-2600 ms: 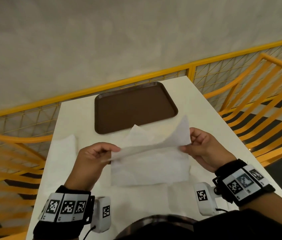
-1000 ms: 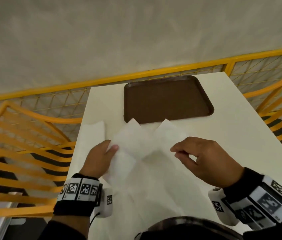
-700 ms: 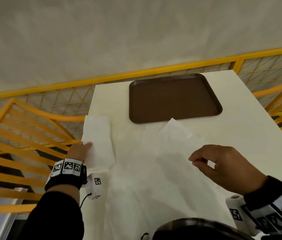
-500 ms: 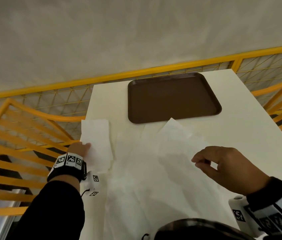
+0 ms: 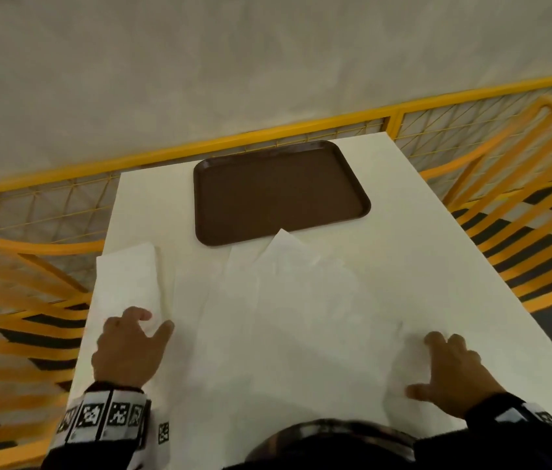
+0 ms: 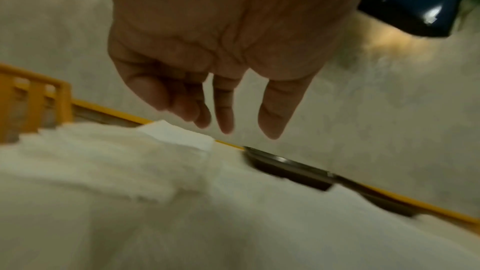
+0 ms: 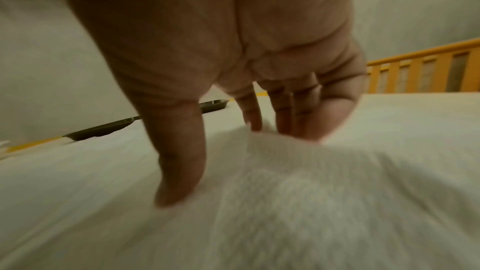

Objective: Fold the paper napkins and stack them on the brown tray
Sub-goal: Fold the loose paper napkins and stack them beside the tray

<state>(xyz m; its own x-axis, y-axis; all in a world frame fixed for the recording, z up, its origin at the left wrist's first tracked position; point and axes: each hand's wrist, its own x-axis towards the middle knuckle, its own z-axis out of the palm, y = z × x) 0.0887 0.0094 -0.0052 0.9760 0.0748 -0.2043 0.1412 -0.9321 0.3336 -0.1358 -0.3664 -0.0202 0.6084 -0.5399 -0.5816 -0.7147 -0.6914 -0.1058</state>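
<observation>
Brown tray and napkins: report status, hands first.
Left hand and right hand open, resting on white paper napkins spread on the white table. Brown rectangular plastic tray holds nothing yet. One napkin corner overlaps its near rim.

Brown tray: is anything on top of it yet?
No napkin lies inside the brown tray; its dark surface is bare. Only the tip of one napkin overlaps its near rim, hiding that bit of edge. Both hands rest on napkins nearer the person.

Right hand presses fingertips onto napkin.
</observation>
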